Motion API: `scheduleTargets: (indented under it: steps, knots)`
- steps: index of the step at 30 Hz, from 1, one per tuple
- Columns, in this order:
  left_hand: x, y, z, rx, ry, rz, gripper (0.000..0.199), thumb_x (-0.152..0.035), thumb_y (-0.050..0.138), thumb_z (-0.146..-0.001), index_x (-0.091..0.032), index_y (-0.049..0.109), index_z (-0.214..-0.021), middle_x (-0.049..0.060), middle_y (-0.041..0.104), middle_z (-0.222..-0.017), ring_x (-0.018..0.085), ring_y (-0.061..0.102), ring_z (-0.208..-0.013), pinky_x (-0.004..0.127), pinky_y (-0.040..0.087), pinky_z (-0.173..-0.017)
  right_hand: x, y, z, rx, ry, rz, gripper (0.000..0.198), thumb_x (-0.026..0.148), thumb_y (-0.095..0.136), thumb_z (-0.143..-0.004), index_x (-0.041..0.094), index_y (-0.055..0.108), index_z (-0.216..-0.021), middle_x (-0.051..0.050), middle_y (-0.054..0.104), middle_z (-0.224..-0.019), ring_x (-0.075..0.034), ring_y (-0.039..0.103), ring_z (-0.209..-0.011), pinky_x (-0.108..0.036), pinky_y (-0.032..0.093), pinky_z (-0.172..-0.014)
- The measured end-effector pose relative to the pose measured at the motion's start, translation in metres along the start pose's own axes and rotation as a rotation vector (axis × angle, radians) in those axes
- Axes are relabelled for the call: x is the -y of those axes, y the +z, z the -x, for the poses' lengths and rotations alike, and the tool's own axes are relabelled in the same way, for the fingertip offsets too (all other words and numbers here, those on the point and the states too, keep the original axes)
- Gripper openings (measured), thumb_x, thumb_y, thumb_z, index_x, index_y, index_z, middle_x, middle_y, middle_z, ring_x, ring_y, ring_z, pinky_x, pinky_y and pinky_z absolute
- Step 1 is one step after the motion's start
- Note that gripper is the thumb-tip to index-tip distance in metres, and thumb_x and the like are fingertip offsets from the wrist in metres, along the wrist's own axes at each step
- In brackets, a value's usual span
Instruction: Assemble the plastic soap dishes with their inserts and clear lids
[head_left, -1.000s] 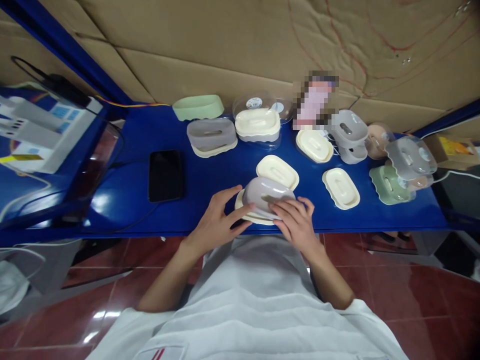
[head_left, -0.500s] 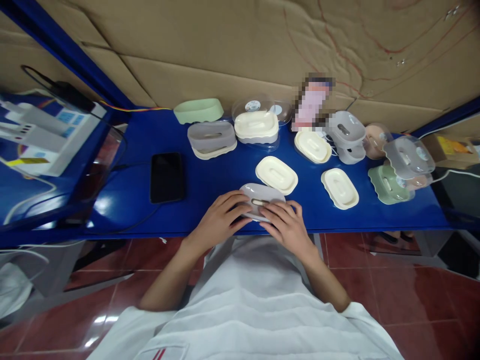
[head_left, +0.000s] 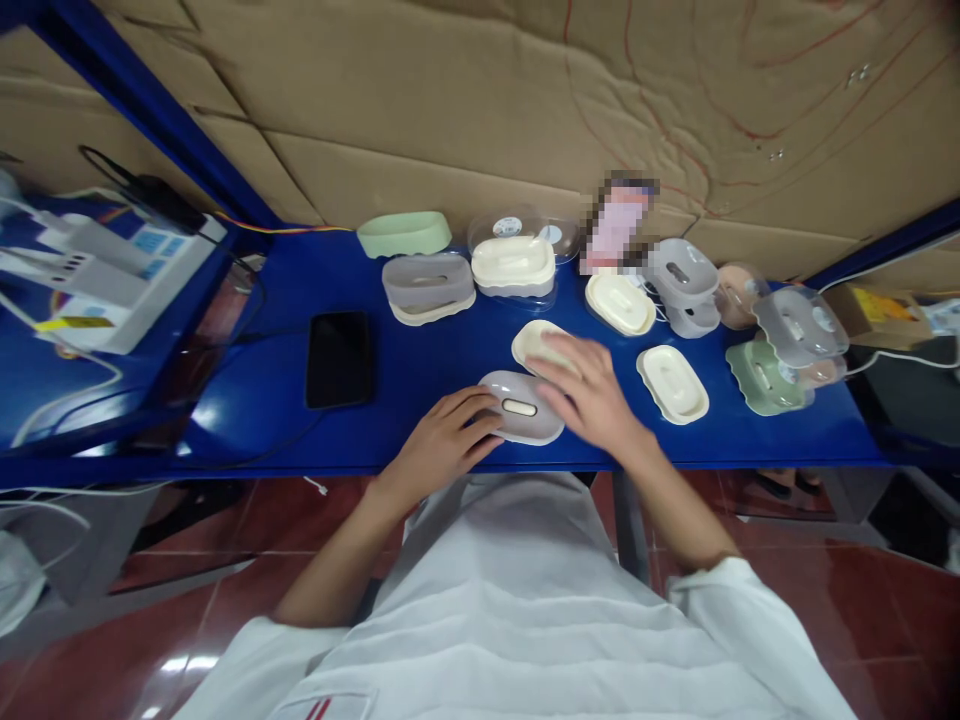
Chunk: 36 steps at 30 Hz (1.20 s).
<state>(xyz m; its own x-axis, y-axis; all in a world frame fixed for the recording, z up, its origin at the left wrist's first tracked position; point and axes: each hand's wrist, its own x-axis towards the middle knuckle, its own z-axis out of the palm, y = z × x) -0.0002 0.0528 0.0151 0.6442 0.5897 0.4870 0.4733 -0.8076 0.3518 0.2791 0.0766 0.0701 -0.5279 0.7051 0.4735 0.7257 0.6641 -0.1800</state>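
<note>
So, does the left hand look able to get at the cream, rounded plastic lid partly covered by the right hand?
Probably yes: the lid shows its left end uncovered near the left hand, though the right hand hides part.

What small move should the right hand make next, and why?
Probably close the right hand on the cream oval piece: it reaches over that piece, though blur hides any contact, while the left hand touches the gray slotted cover.

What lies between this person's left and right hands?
The grey cover, slot facing up, lies between the left hand and right hand; the head view shows it.
</note>
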Motion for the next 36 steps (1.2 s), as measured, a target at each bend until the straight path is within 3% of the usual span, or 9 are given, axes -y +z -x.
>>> scheduleTargets:
  steps: [4, 7, 13, 17, 20, 24, 27, 31, 36]
  knots:
    - [-0.001, -0.001, -0.001, -0.001, -0.021, 0.039, 0.015, -0.024, 0.072, -0.106, -0.02, 0.072, -0.12, 0.011, 0.074, -0.132, 0.028, 0.067, -0.137, 0.048, 0.059, -0.118, -0.062, 0.011, -0.082, 0.008, 0.128, 0.098, 0.054, 0.05, 0.047, -0.115, 0.028, 0.054, -0.164, -0.014, 0.042, -0.177, -0.036, 0.04, -0.165, -0.062, 0.042, -0.128]
    - [-0.002, 0.0, 0.0, -0.005, -0.039, 0.041, 0.014, -0.025, 0.072, -0.106, -0.021, 0.073, -0.12, 0.011, 0.074, -0.132, 0.027, 0.067, -0.138, 0.047, 0.06, -0.117, -0.09, 0.034, -0.127, 0.024, 0.222, 0.194, 0.07, 0.061, 0.052, -0.111, 0.024, 0.043, -0.171, -0.019, 0.039, -0.178, -0.042, 0.042, -0.162, -0.07, 0.037, -0.128]
    - [-0.003, -0.001, 0.0, -0.006, -0.05, 0.042, 0.014, -0.025, 0.071, -0.107, -0.021, 0.073, -0.12, 0.011, 0.075, -0.132, 0.028, 0.066, -0.14, 0.047, 0.06, -0.118, -0.108, 0.058, -0.153, 0.062, 0.317, 0.201, 0.056, 0.042, 0.063, -0.11, 0.021, 0.059, -0.162, -0.019, 0.05, -0.169, -0.04, 0.057, -0.149, -0.065, 0.042, -0.127]
    - [-0.004, -0.003, -0.001, 0.01, -0.046, 0.063, 0.015, -0.022, 0.069, -0.107, -0.02, 0.072, -0.122, 0.011, 0.074, -0.132, 0.027, 0.065, -0.142, 0.048, 0.057, -0.123, -0.101, 0.038, -0.127, -0.081, 0.306, 0.16, 0.052, 0.05, 0.061, -0.11, 0.024, 0.066, -0.155, -0.017, 0.054, -0.168, -0.037, 0.06, -0.146, -0.061, 0.046, -0.126]
    - [-0.006, -0.003, 0.001, 0.004, -0.047, 0.062, 0.024, -0.023, 0.071, -0.107, -0.022, 0.07, -0.131, 0.013, 0.07, -0.14, 0.028, 0.065, -0.141, 0.048, 0.059, -0.121, -0.072, 0.017, -0.077, -0.218, 0.312, 0.138, 0.053, 0.059, 0.06, -0.109, 0.028, 0.069, -0.152, -0.014, 0.056, -0.166, -0.037, 0.061, -0.147, -0.063, 0.049, -0.124]
    - [-0.007, -0.004, 0.007, -0.126, -0.151, 0.076, 0.058, -0.028, 0.083, -0.098, -0.026, 0.059, -0.151, 0.022, 0.033, -0.176, 0.034, 0.064, -0.141, 0.051, 0.063, -0.113, -0.008, 0.002, 0.007, -0.296, 0.336, 0.037, 0.05, 0.056, 0.069, -0.105, 0.034, 0.07, -0.149, -0.012, 0.06, -0.16, -0.036, 0.065, -0.142, -0.058, 0.057, -0.119]
    - [-0.006, -0.007, 0.007, -0.137, -0.214, 0.202, 0.089, -0.033, 0.092, -0.091, -0.028, 0.043, -0.165, 0.024, 0.015, -0.182, 0.041, 0.051, -0.155, 0.058, 0.057, -0.121, 0.037, 0.01, 0.054, -0.33, 0.437, -0.05, 0.048, 0.046, 0.075, -0.103, 0.035, 0.07, -0.149, -0.013, 0.064, -0.15, -0.035, 0.067, -0.138, -0.056, 0.059, -0.117]
    - [-0.003, -0.01, 0.005, -0.028, -0.203, 0.292, 0.093, -0.032, 0.084, -0.098, -0.031, 0.029, -0.173, 0.02, 0.032, -0.179, 0.038, 0.04, -0.165, 0.059, 0.05, -0.129, 0.074, 0.032, 0.077, -0.324, 0.535, -0.135, 0.045, 0.041, 0.077, -0.102, 0.033, 0.07, -0.146, -0.014, 0.064, -0.143, -0.033, 0.067, -0.134, -0.054, 0.062, -0.111]
    - [-0.002, -0.009, 0.006, -0.055, -0.159, 0.228, 0.062, -0.032, 0.08, -0.102, -0.031, 0.054, -0.159, 0.015, 0.054, -0.164, 0.033, 0.055, -0.154, 0.055, 0.052, -0.127, 0.088, 0.045, 0.077, -0.288, 0.522, -0.151, 0.043, 0.04, 0.075, -0.103, 0.032, 0.069, -0.145, -0.016, 0.059, -0.146, -0.034, 0.063, -0.139, -0.053, 0.063, -0.109]
